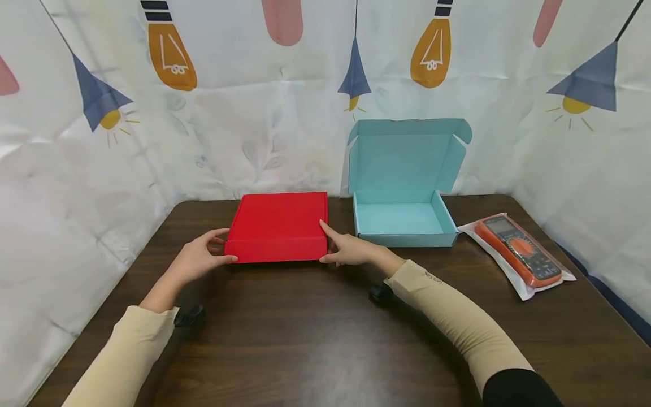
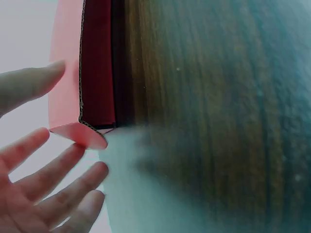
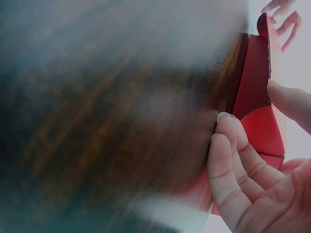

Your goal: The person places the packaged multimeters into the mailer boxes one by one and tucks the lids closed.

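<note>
A red cardboard box lies on the table with its lid down. In the left wrist view, a gap shows under the lid's front flap, along its bare cardboard edge. At the box's left front corner is my left hand, its thumb against the flap and its fairly straight fingers at the corner tab. My right hand grips the right front corner, thumb on the flap's edge and fingers bent against the side. Part of those fingers is hidden in the head view.
A light blue box stands right of the red one, its lid raised. Farther right lies an orange multimeter in a clear plastic bag. The dark wooden table ends at a patterned curtain behind.
</note>
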`<state>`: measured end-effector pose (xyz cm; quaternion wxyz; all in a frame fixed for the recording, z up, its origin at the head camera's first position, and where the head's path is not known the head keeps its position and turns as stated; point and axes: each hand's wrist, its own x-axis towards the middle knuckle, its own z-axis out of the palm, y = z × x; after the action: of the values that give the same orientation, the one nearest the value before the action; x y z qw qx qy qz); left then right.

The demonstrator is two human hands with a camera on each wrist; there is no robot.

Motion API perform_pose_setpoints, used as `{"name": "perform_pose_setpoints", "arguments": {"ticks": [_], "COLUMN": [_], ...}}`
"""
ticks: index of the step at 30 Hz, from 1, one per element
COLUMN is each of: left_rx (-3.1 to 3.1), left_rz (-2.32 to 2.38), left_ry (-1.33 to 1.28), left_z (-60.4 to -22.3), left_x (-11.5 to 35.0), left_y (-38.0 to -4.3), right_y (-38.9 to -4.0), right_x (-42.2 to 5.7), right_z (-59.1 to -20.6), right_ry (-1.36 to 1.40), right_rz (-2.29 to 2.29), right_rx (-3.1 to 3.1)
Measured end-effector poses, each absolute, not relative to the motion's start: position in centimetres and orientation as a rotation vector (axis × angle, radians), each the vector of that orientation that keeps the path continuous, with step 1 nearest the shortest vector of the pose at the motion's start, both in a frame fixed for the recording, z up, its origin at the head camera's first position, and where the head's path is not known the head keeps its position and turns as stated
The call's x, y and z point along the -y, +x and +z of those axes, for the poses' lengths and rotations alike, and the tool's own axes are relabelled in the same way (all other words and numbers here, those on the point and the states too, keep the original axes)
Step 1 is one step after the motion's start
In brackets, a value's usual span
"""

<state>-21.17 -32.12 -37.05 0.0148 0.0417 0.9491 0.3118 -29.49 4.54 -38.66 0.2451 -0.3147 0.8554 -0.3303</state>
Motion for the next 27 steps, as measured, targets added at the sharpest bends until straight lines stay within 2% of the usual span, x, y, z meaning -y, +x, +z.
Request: {"name": "perform_pose_setpoints", "arguments": {"ticks": [27], "left_rx": [-2.859], "left_rz": [0.872], "left_ry": [0.224], "left_z": [-36.45], "left_x": [32.63], "left_y": [-22.17], "right_y": [-29.36], "right_x": [-4.67], "right_z": [-38.08], "right_ry": [-0.841], "right_rz": [-0.893], "right_rx": [-2.29]}}
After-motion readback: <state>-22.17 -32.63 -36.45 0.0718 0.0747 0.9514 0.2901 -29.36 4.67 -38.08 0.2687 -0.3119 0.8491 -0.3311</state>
